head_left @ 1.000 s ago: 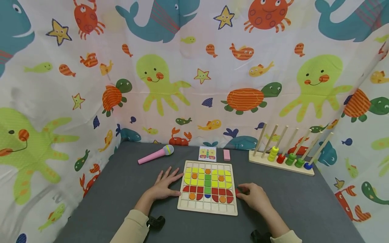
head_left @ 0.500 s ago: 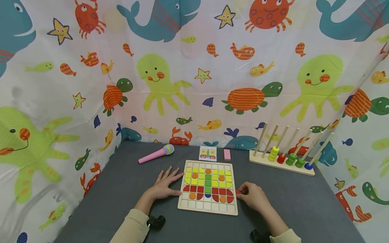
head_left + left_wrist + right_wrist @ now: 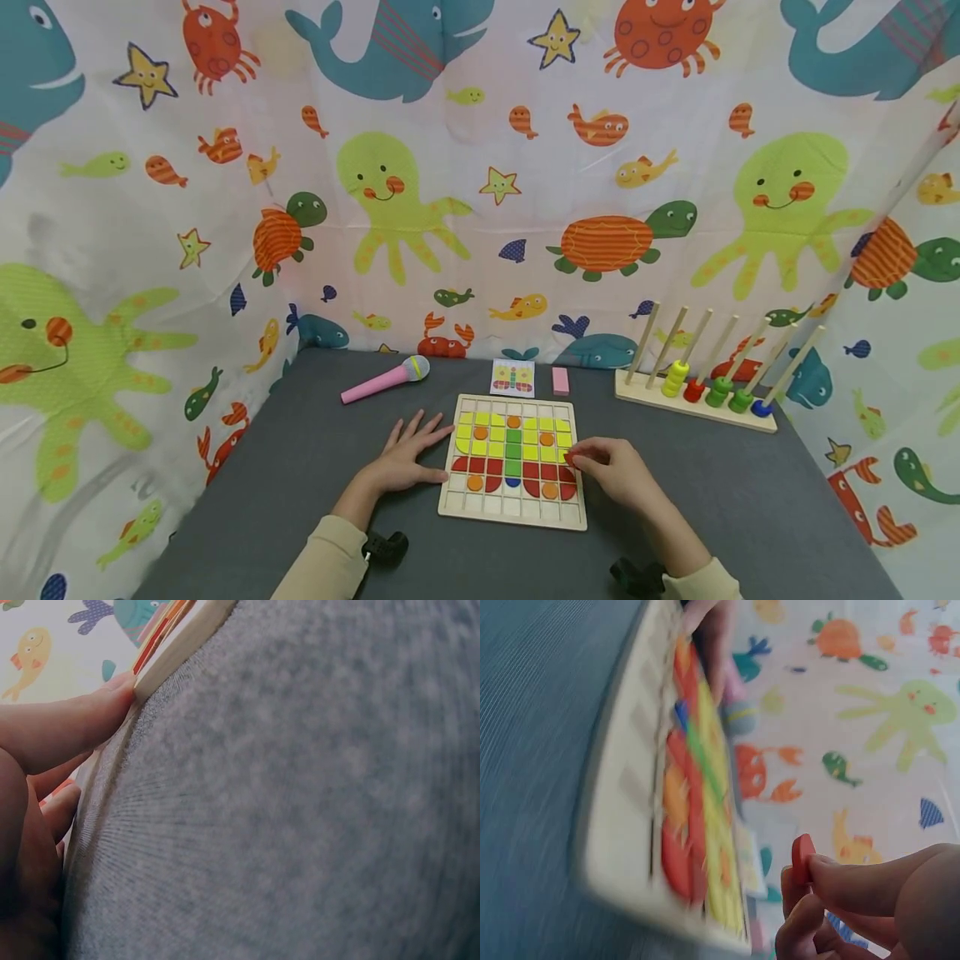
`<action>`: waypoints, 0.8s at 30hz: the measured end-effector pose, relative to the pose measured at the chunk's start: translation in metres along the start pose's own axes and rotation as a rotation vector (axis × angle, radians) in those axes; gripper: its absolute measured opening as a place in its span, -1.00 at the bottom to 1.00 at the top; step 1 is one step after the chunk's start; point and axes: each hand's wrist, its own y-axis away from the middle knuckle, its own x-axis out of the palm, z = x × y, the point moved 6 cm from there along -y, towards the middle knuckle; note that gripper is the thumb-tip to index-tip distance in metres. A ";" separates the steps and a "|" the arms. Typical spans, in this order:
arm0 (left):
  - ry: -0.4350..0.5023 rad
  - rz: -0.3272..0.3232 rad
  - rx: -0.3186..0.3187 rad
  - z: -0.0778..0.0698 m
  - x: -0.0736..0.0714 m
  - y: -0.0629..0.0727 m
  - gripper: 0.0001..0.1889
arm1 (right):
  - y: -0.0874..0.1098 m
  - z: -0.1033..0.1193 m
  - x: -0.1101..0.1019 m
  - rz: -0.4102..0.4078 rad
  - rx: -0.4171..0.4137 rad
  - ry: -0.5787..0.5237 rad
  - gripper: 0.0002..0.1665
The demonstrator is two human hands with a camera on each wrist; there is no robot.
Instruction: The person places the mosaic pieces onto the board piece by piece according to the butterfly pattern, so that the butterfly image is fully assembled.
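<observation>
A square wooden grid board (image 3: 487,506) lies on the dark table, bearing yellow, red, orange, green and blue flat pieces in a butterfly-like pattern. My left hand (image 3: 405,461) rests on the table with fingers spread. Its thumb and a fingertip touch the board's left edge; in the left wrist view the thumb (image 3: 75,724) meets the wooden side. Over the right edge of the board, my right hand (image 3: 617,473) pinches a small red piece (image 3: 802,857) between thumb and finger. In the head view that piece overlaps the right end of the yellow and red rows.
Behind the board lie a printed pattern card (image 3: 512,379), a pink block (image 3: 560,382) and a pink toy microphone (image 3: 384,383). A wooden peg stand (image 3: 693,405) with coloured rings stands at the back right. A sea-animal curtain (image 3: 480,217) closes off the back and sides.
My right hand has risen from beside the board's right edge and moved left and away from me over that edge, carrying the red piece. The left hand stays where it was.
</observation>
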 end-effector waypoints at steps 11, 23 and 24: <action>-0.007 -0.004 0.003 0.001 0.001 -0.001 -0.07 | -0.002 0.046 0.038 0.068 -0.075 -0.150 -0.84; -0.019 0.000 0.001 0.001 0.001 -0.001 -0.08 | -0.013 0.073 0.092 0.162 -0.144 -0.167 -0.85; -0.019 0.000 0.003 0.002 0.001 -0.001 -0.08 | -0.014 0.076 0.097 0.168 -0.142 -0.163 -0.86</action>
